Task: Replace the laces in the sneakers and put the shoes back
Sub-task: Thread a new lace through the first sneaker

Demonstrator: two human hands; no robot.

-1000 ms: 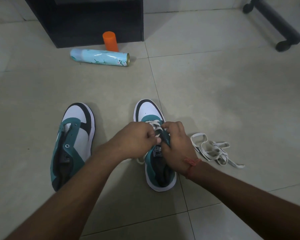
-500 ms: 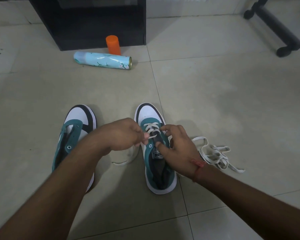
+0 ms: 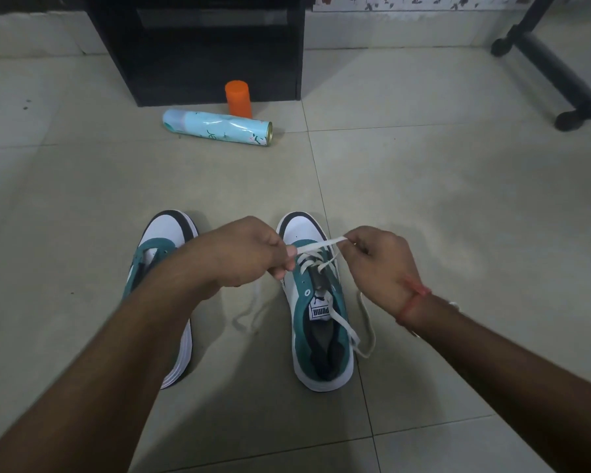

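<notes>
Two teal, white and black sneakers stand side by side on the tiled floor. The right sneaker (image 3: 316,322) has a white lace (image 3: 316,249) threaded through its front eyelets only. My left hand (image 3: 243,250) pinches one end of that lace at the shoe's left side. My right hand (image 3: 377,264) pinches the other end and holds it taut above the toe, with the loose tail hanging past the shoe's right side. The left sneaker (image 3: 166,240) has no lace and is partly hidden under my left forearm. The spare lace seen earlier is hidden behind my right wrist.
A light blue spray can (image 3: 215,127) lies on its side ahead, with an orange cap (image 3: 238,97) standing behind it. A black cabinet (image 3: 198,46) stands against the far wall. A black chair base with castors (image 3: 556,73) is at the upper right.
My hands have moved apart, drawing the lace ends out to either side of the right sneaker. The camera has tilted, so the scene sits lower and the spare lace is now covered.
</notes>
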